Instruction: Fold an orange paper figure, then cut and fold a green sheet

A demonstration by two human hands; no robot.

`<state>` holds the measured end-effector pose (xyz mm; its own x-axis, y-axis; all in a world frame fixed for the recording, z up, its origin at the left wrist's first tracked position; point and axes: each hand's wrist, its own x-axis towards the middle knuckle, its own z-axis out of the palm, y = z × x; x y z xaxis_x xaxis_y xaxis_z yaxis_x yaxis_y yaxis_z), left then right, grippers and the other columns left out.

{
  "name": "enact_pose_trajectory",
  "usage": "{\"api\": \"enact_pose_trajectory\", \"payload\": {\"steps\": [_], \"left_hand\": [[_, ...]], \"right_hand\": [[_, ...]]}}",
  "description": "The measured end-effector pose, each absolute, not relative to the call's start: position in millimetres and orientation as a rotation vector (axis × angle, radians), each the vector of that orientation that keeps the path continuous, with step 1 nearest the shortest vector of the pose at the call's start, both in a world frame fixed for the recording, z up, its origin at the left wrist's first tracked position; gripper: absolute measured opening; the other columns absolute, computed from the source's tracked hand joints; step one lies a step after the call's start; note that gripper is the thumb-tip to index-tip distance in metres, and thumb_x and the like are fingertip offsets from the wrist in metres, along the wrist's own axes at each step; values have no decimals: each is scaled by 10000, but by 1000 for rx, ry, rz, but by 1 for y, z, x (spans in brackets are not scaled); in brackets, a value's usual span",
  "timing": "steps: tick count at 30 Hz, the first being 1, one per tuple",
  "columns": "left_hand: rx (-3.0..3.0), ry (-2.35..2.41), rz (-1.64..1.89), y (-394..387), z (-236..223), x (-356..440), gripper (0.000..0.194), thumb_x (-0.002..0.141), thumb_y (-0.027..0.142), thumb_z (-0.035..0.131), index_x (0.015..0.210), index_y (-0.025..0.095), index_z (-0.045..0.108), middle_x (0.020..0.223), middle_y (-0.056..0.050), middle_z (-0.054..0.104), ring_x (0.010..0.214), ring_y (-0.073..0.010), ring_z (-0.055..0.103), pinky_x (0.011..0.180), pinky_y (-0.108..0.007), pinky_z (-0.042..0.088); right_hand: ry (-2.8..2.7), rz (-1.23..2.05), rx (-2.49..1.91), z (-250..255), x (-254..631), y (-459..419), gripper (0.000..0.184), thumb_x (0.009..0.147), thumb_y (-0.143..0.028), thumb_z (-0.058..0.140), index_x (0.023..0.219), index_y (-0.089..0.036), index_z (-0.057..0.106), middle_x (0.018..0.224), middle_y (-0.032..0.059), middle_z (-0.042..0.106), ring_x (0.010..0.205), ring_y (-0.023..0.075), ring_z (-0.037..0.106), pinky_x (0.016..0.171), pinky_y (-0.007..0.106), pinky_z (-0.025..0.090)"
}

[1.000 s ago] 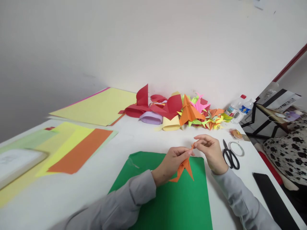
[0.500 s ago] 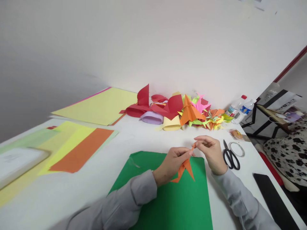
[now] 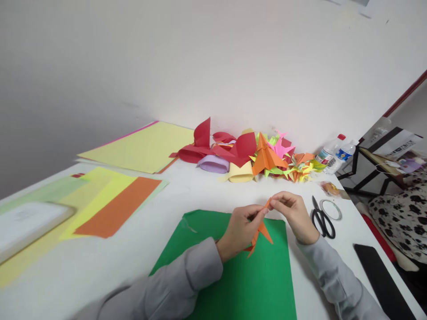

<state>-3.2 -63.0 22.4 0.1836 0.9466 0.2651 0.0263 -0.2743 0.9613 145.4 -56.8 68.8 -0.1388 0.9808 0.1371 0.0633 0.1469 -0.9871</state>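
An orange folded-paper figure [image 3: 265, 232] with pointed ends is held in the air above a green sheet [image 3: 253, 284]. My left hand [image 3: 240, 229] grips its middle between thumb and fingers, covering part of it. At the figure's upper tip, the thumb and forefinger of my right hand [image 3: 294, 215] pinch the thin orange point. The lower points of the figure hang free below my left hand.
Behind my hands lies a pile of colourful folded paper [image 3: 267, 155]. Scissors [image 3: 323, 220], a tape roll [image 3: 331, 209], a black flat object [image 3: 383, 280] and two bottles [image 3: 342, 155] are on the right. Coloured sheets [image 3: 120, 206] and a white device [image 3: 33, 226] occupy the left.
My right thumb and forefinger have closed onto the tip of the orange figure. The figure has turned a little in my left hand, and the view has shifted slightly.
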Motion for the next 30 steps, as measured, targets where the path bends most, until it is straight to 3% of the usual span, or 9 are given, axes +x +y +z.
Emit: {"api": "enact_pose_trajectory", "payload": {"steps": [7,16,30], "left_hand": [[1617,957,1248,-66,28,-4,357,852,338,489,537,170,480,512,47,314,504,-91,303,494,-227,263],[1586,852,1181,-67,28,-4,385,849,379,482,528,171,441,531,50,281,516,-88,269,484,-230,244],[1551,826,1109,-69,28,-4,380,840,426,466,555,187,388,545,49,271,528,-92,258,483,-240,220]], "right_hand": [[-1402,1188,-1097,66,149,-55,204,680,-351,793,753,-187,697,679,6,700,651,146,638,673,290,508],[-1372,1339,-1033,60,154,-50,201,665,-337,817,701,-183,694,632,-16,669,592,106,576,603,236,448],[-1382,1185,-1044,55,152,-49,211,625,-352,825,608,-192,690,592,-10,653,573,128,553,571,257,429]]}}
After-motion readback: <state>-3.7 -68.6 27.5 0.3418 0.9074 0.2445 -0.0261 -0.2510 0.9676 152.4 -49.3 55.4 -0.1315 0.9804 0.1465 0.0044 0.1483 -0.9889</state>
